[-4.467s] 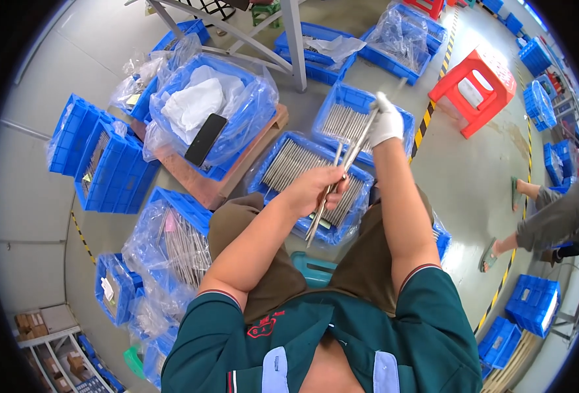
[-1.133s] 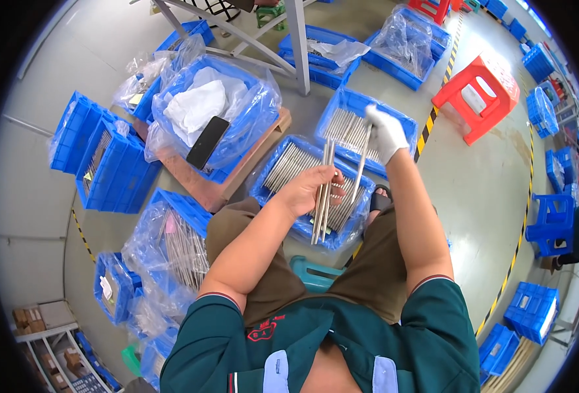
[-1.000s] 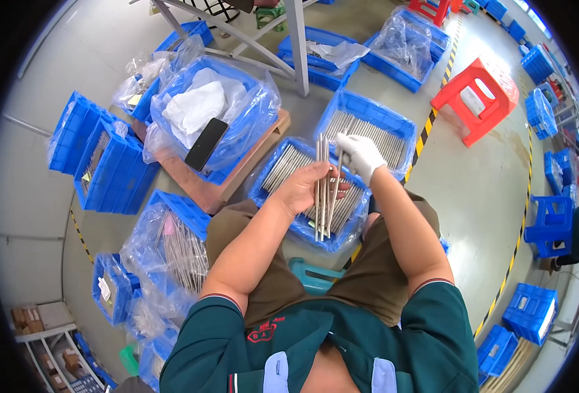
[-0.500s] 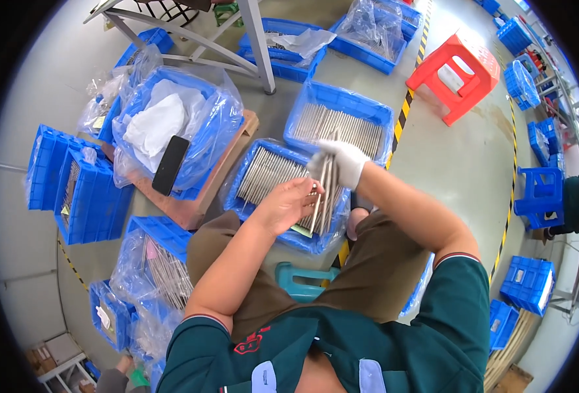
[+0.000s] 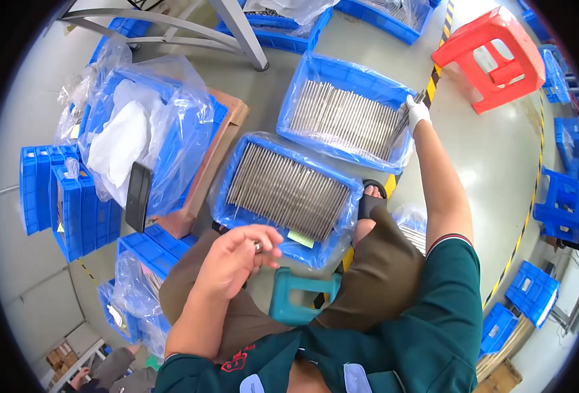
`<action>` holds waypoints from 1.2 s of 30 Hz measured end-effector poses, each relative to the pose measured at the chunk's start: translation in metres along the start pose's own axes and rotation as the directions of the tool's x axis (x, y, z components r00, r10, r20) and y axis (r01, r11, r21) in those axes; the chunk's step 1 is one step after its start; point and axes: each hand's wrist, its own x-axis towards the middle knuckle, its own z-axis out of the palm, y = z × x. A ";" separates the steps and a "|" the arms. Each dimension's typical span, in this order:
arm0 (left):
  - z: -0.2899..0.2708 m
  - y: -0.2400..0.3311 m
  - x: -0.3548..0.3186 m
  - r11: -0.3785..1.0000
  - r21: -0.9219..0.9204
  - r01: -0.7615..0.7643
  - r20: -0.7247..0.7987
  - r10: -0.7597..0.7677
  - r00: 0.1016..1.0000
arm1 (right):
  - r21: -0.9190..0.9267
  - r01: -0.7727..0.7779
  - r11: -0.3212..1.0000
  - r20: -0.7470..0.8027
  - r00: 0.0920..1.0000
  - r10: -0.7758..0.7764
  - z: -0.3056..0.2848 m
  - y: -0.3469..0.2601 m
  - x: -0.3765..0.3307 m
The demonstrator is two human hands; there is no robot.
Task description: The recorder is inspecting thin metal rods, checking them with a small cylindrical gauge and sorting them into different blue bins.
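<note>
My bare left hand (image 5: 237, 259) is raised over my lap with its fingers curled around a small shiny round metal piece (image 5: 258, 247). My right hand (image 5: 418, 112), in a white glove, grips several thin metal rods (image 5: 401, 122) at the right end of the far crate. This blue crate (image 5: 342, 65), lined with clear plastic, holds a row of metal rods (image 5: 342, 114) side by side. A nearer blue crate (image 5: 221, 200), also lined, carries another row of metal rods (image 5: 286, 190) and a yellowish paper slip (image 5: 300, 238).
On the left, a blue crate (image 5: 201, 131) with white cloth (image 5: 122, 141) and a black phone (image 5: 137, 196) rests on a wooden pallet (image 5: 230, 114). A teal stool (image 5: 289, 295) is below me. A red stool (image 5: 496, 59) stands beyond the striped floor tape (image 5: 443, 39).
My right hand has carried rods from above the nearer crate to the far crate's right end. My left hand has drawn back toward my lap. The view has shifted.
</note>
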 end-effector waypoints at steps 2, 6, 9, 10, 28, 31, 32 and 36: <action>-0.005 0.001 -0.001 1.000 0.001 -0.019 -0.068 0.019 0.998 | -0.152 -0.066 0.986 0.041 0.997 0.073 0.020 0.030 0.009; -0.005 -0.001 0.008 1.000 -0.001 -0.010 -0.128 0.010 0.992 | -0.459 -0.116 0.881 -0.109 0.991 0.074 0.021 0.124 0.054; -0.003 -0.006 0.029 0.997 -0.082 -0.017 -0.004 0.016 1.000 | -0.794 -0.100 0.599 -0.163 0.985 -0.051 -0.081 0.137 0.124; -0.004 -0.003 0.023 0.999 -0.040 -0.002 -0.099 -0.002 0.995 | -0.838 -0.129 0.531 -0.150 0.989 0.003 -0.021 0.158 0.096; 0.002 0.001 0.014 1.000 -0.007 0.014 -0.169 -0.015 0.986 | -0.987 0.131 0.094 0.107 0.969 -0.221 0.038 0.089 -0.033; 0.003 0.000 0.013 1.000 -0.012 -0.008 -0.157 0.006 0.988 | -0.985 0.143 0.094 0.126 0.977 -0.173 0.035 0.089 -0.034; 0.003 0.000 0.013 1.000 -0.013 -0.009 -0.160 0.007 0.987 | -0.984 0.150 0.094 0.135 0.979 -0.150 0.035 0.089 -0.034; 0.004 0.000 0.011 1.000 -0.016 -0.013 -0.163 0.010 0.987 | -0.981 0.163 0.109 0.141 0.972 -0.187 0.037 0.085 -0.038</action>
